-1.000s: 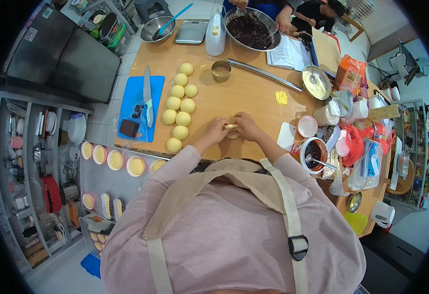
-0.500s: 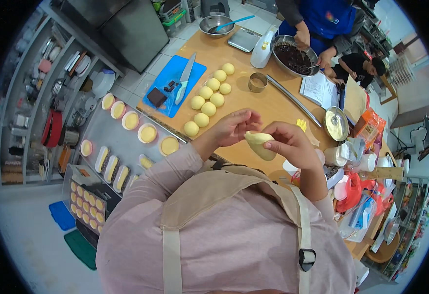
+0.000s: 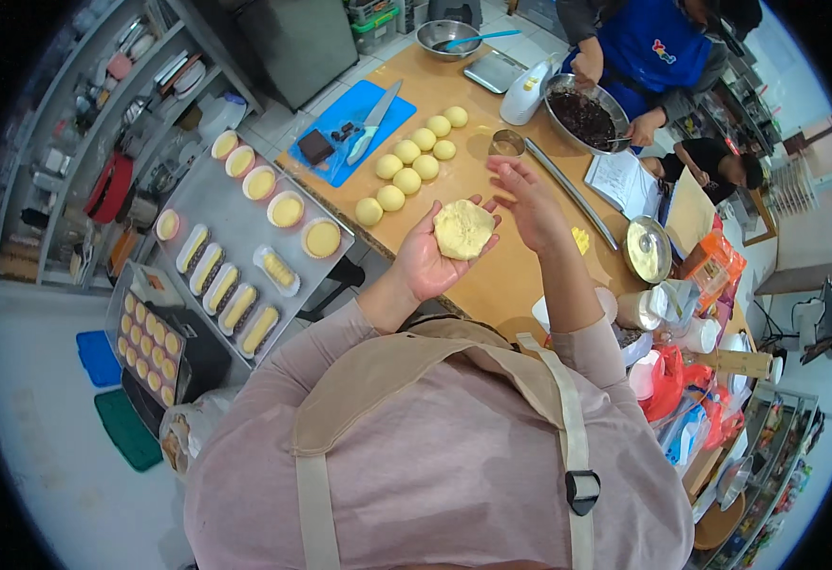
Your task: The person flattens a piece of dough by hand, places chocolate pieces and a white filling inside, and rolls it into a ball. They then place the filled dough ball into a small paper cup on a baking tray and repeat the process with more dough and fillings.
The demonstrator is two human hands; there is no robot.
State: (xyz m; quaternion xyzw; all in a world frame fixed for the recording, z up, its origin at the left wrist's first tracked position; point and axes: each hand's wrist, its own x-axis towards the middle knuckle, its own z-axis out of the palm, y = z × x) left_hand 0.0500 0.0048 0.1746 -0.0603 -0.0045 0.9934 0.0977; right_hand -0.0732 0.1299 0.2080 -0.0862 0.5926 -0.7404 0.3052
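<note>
**Flattened dough disc resting in an open palm above the worktable**

- Left hand point(image 3: 432, 256): lying palm up and cupped, carrying a flattened dough disc point(image 3: 463, 229); fingers curling loosely round its edge, not clenching.
- Right hand point(image 3: 528, 198): hovering just beside the disc on its far right side, fingers spread and released, grasping nothing; whether a fingertip is touching the disc cannot be told.
- Dough disc: pale yellow, round, sitting flat on the left palm, held over the wooden table point(image 3: 520, 275), near its front edge.
- Dough balls point(image 3: 410, 166): eight pale rounds lying in two rows on the table, beyond and left of the disc, well apart from it.
- Blue cutting board point(image 3: 332, 152): lying left of the balls, bearing a knife point(image 3: 372, 123) and a dark block point(image 3: 315, 146).
- Round metal cutter point(image 3: 507, 142): standing just right of the balls.
- Metal bowl of dark filling point(image 3: 583, 112): sitting at the far side of the table; another person's hands are resting at its rim.
- Tray of filled moulds point(image 3: 245, 247): lying left of the table, below the cutting board.
</note>
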